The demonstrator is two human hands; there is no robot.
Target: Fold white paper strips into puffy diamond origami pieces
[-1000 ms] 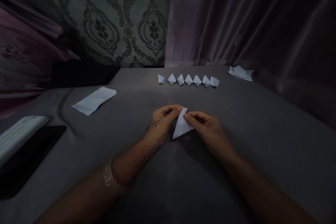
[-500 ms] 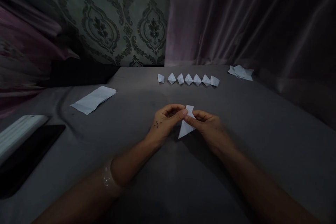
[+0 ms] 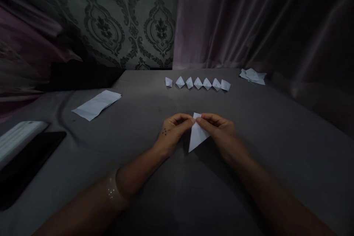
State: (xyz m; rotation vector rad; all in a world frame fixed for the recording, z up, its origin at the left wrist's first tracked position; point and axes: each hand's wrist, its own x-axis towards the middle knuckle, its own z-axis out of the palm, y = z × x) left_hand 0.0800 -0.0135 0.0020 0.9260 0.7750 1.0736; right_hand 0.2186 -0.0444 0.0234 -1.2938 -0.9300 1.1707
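Observation:
A folded white sheet of paper (image 3: 198, 137), roughly triangular with its long point toward me, is held just above the grey cloth. My left hand (image 3: 174, 129) pinches its upper left edge between thumb and fingers. From the other side, my right hand (image 3: 218, 127) grips the paper near the same spot, the two thumbs almost meeting at the narrow upper part. A short end of the paper sticks out beyond the thumbs. Fingertips behind the sheet are hidden. Beyond the hands stands a row of several small folded paper shapes (image 3: 198, 83).
Flat white paper sheets (image 3: 97, 104) lie at the left. Crumpled-looking paper pieces (image 3: 252, 76) are at the far right. Near the left edge sit a white box-like object (image 3: 20, 140) and a dark flat tablet-like object (image 3: 33, 166). Curtains (image 3: 221, 22) and patterned wallpaper border the grey surface (image 3: 155, 199).
Both hands and the folded paper have shifted slightly to the right. The thumbs have changed position on the paper's upper part, and its upper end tilted, then straightened somewhat.

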